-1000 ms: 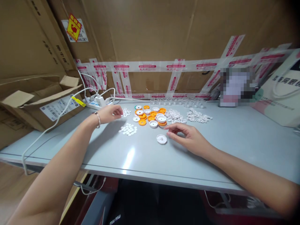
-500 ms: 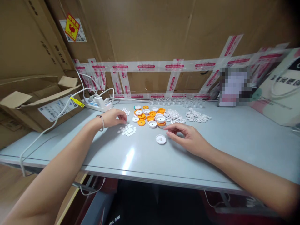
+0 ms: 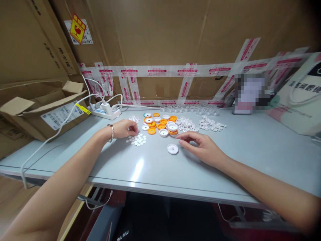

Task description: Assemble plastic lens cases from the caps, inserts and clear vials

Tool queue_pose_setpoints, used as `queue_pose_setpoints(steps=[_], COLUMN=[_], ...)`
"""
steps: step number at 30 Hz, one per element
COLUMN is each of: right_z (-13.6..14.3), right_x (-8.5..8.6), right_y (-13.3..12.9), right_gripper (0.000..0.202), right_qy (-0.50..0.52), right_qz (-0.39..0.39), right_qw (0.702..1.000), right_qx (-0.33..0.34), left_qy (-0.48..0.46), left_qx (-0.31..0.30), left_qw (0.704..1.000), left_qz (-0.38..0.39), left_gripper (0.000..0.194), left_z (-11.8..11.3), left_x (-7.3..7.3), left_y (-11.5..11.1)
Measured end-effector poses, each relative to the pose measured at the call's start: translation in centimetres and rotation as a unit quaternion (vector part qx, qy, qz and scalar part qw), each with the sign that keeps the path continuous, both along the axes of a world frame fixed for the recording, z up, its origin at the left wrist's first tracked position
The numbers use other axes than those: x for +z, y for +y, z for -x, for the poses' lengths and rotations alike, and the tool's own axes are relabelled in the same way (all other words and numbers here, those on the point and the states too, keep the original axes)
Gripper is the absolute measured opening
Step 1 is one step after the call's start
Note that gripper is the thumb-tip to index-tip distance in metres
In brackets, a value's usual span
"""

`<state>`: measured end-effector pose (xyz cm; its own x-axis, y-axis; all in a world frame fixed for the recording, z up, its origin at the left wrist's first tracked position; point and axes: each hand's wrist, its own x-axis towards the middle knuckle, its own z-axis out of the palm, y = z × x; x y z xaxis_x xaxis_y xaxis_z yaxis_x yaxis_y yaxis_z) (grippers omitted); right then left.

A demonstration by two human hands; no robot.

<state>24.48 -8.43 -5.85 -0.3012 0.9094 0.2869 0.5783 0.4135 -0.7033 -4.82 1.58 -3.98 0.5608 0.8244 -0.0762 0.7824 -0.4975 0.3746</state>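
Seemingly "miu miu" lettering, with left fingers near white discs.

Small white discs: thin, round, lying flat in a loose patch, some overlapping, the upper left edge partly hidden | White dish: 1, round, shallow, open side up, holding a small pale piece of unclear form; flat on the grey tabletop, right of the discs, not touching them
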Motion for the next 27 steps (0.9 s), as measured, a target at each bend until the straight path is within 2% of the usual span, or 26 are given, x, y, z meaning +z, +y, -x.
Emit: queue_pose_setpoints(steps=[12, 21, 27], right_z=[-0.1, -0.1, -0.2], right_x=[-0.1, 0.1, 0.1], right_y=[0.1, 0.0, 0.0], right_gripper=[0.024, 0.023, 0.023], right_qy=[0.007, 0.000, 0.005], right_qz=[0.001, -0.002, -0.003], right_qw=[1.000, 1.000, 1.000], right_qx=[0.007, 0.004, -0.002], left_qy=[0.004, 0.016, 0.058], left_qx=[0.019, 0.033, 0.022], left_qw=[0.998, 0.999, 0.995], left_qz=[-0.058, -0.038, -0.084], left_gripper=[0.020, 0.020, 0.016], left_z=[0.5, 0.4, 0.3], left_x=[0.4, -0.4, 0.2], left_y=[0.2, 0.8, 0.5])
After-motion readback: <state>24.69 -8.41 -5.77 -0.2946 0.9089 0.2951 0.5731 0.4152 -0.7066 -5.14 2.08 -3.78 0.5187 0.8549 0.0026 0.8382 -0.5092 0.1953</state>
